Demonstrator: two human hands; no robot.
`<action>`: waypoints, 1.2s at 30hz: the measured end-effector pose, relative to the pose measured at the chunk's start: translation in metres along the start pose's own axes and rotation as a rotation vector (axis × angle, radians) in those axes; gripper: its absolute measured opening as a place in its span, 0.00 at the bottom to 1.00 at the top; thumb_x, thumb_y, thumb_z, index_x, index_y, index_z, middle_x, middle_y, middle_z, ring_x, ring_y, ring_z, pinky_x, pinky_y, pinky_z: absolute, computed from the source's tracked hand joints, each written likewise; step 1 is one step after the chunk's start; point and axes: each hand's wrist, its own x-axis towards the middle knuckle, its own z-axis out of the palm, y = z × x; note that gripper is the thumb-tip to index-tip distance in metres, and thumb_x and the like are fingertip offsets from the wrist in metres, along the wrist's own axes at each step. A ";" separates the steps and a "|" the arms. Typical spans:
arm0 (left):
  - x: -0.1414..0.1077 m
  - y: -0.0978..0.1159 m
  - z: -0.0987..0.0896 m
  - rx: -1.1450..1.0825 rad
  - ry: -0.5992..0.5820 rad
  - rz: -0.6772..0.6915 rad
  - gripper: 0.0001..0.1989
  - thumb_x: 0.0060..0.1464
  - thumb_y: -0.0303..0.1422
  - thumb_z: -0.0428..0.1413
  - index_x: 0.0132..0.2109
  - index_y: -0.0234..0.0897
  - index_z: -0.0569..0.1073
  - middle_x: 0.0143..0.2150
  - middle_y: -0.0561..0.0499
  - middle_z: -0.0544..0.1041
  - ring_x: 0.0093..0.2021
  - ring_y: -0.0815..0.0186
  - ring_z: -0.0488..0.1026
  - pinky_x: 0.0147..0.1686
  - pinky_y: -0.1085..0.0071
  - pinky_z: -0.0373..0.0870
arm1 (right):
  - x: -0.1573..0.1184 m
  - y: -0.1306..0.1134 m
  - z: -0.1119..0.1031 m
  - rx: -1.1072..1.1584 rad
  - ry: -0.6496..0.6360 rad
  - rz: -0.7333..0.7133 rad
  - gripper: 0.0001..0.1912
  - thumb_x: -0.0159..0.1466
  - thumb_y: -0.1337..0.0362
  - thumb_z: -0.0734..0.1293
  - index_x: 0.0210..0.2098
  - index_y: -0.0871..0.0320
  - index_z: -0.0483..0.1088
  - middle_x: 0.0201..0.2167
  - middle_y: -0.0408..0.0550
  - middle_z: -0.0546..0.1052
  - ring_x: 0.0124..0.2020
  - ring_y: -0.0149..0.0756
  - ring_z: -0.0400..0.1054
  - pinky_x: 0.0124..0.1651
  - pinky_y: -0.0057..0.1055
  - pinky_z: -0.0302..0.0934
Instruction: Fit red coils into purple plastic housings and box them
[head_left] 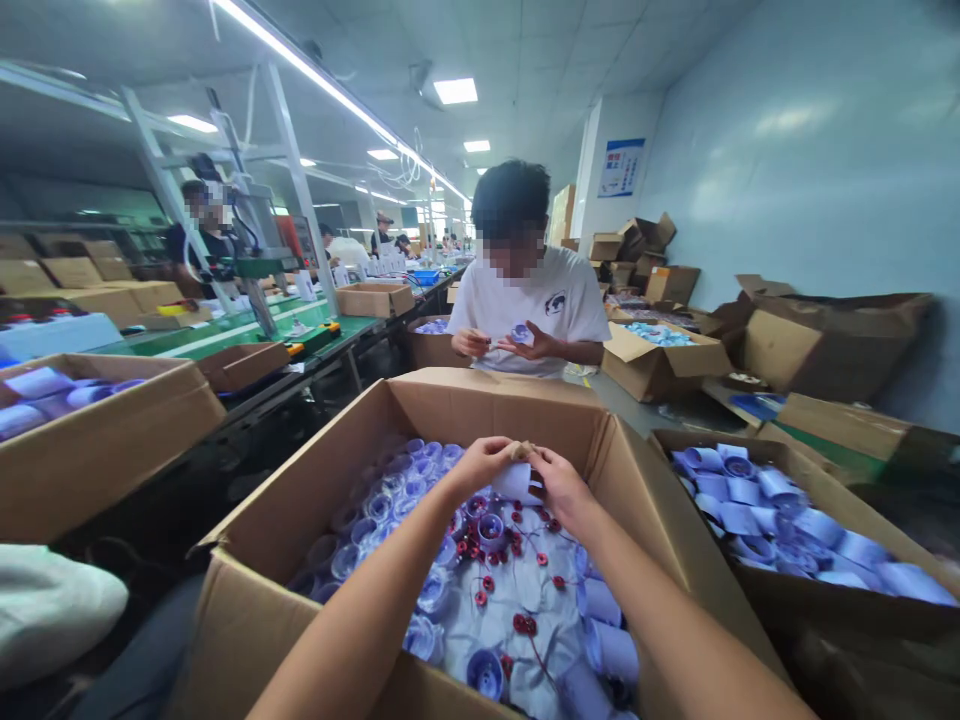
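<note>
My left hand [484,465] and my right hand [561,484] meet over a large cardboard box, fingers closed around a pale purple plastic cup [514,482]. A small tan piece [523,451] shows between the fingertips at the cup's top; what it is I cannot make out. Below the hands, small red round parts with thin wires [487,584] lie scattered on a pale sheet [480,625]. One purple cup [490,530] stands open side up among them. Clear-rimmed cups [375,505] fill the box's left side, and more purple cups [609,648] lie along the right.
The box's cardboard wall [660,510] rises around my arms. Another open box [847,600] of purple cups stands at right, a further one [112,440] at left. Opposite, a co-worker [529,290] handles a similar cup. A green conveyor line [337,340] runs along the left.
</note>
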 end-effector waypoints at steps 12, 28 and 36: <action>-0.002 -0.005 -0.011 -0.156 -0.092 -0.060 0.24 0.38 0.52 0.60 0.27 0.31 0.73 0.20 0.56 0.66 0.21 0.75 0.57 0.22 0.75 0.51 | 0.011 -0.020 -0.022 -0.035 -0.037 -0.148 0.19 0.36 0.57 0.77 0.28 0.56 0.75 0.25 0.45 0.77 0.24 0.32 0.68 0.24 0.28 0.61; 0.000 -0.010 -0.032 -0.601 -0.023 -0.298 0.24 0.54 0.53 0.50 0.46 0.37 0.67 0.29 0.53 0.71 0.26 0.70 0.71 0.25 0.75 0.65 | 0.002 -0.035 -0.022 -0.114 -0.007 -0.215 0.25 0.35 0.54 0.76 0.31 0.57 0.70 0.22 0.40 0.73 0.21 0.29 0.67 0.25 0.27 0.60; 0.002 -0.013 -0.034 -0.638 -0.019 -0.236 0.22 0.54 0.51 0.51 0.45 0.38 0.66 0.34 0.50 0.72 0.29 0.70 0.71 0.26 0.77 0.66 | -0.006 -0.041 -0.016 -0.044 0.008 -0.310 0.25 0.37 0.51 0.76 0.31 0.57 0.70 0.21 0.39 0.72 0.22 0.29 0.66 0.25 0.27 0.60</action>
